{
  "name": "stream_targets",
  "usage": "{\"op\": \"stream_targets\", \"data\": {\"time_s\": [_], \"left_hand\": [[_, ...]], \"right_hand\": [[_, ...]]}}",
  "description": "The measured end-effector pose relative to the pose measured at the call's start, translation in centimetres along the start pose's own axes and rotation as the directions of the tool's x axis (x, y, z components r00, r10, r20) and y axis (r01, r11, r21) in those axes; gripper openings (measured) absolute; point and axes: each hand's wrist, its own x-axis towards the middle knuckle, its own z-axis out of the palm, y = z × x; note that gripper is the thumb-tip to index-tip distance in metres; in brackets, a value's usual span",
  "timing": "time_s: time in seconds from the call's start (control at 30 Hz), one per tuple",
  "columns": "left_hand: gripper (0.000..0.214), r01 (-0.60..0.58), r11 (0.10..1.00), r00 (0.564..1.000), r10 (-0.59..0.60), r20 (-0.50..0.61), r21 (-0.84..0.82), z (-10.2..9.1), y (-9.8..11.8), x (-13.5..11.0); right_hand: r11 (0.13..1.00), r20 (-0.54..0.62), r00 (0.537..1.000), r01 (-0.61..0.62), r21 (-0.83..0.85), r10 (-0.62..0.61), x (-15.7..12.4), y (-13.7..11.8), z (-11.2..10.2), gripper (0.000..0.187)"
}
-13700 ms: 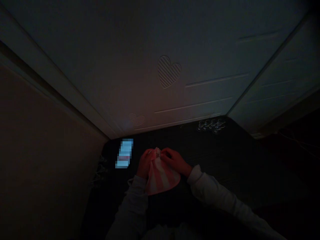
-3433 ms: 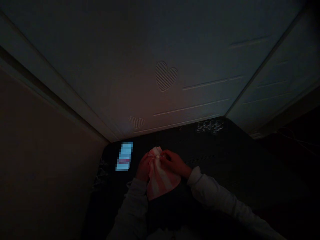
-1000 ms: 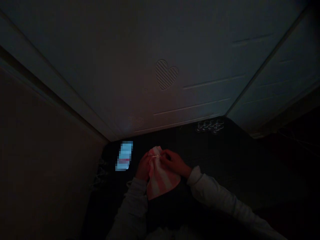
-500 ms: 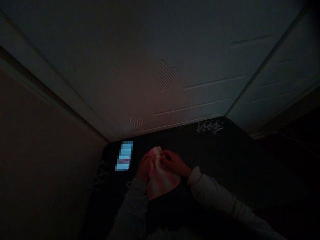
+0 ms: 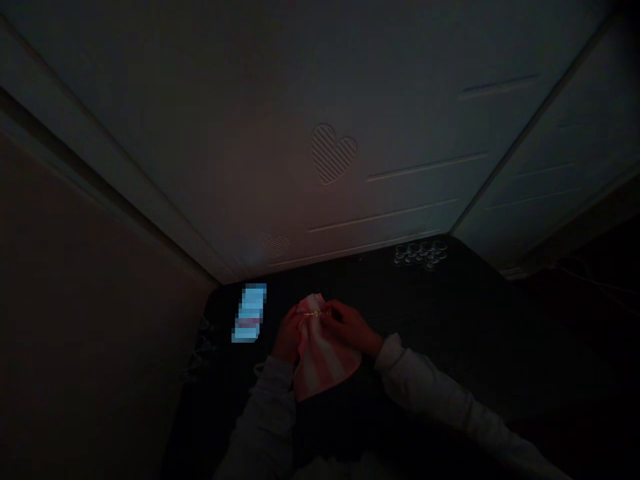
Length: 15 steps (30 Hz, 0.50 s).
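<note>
Pink-and-white striped cloth (image 5: 327, 367) sits bunched between the two hands, its peak poking up just beyond the fingertips and its wide end spreading back toward the person. From where I stand, what has changed is the gathered top: about fourteen seconds ago it was pinched tight, and now it lies more open, with a thin shiny piece (image 5: 316, 313) showing across it — perhaps a glass stem, though the dimness won't let me be sure. Over the last second almost nothing moves, so I'd judge this a spell of close, steady handling.

The left hand (image 5: 287, 337) is curled closed along the cloth's left edge. The right hand (image 5: 350, 325) has thumb and fingers bent together on the cloth by the shiny piece's right end; whether they grip that piece itself, I can't tell.

Beyond and left of the left hand glows a blurred lit screen (image 5: 249, 313). Far past the right hand, small stemmed glasses (image 5: 423, 252) cluster on the dark table (image 5: 425, 320) — well apart from the cloth.
</note>
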Motion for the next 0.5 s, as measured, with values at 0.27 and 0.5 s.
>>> {"op": "stream_targets", "data": {"time_s": [0.27,0.5], "left_hand": [[0.014,-0.017,0.998,0.999,0.018,-0.027,0.058,0.21,0.39,-0.15],[0.021,0.021,0.999,1.000,-0.021,-0.008,-0.047,0.29,0.13,-0.17]], "right_hand": [[1.000,0.005,1.000,0.003,0.007,-0.003,-0.03,-0.08,-0.05,0.023],[0.999,0.009,1.000,-0.008,-0.031,0.009,-0.07,-0.24,-0.17,0.022]]}}
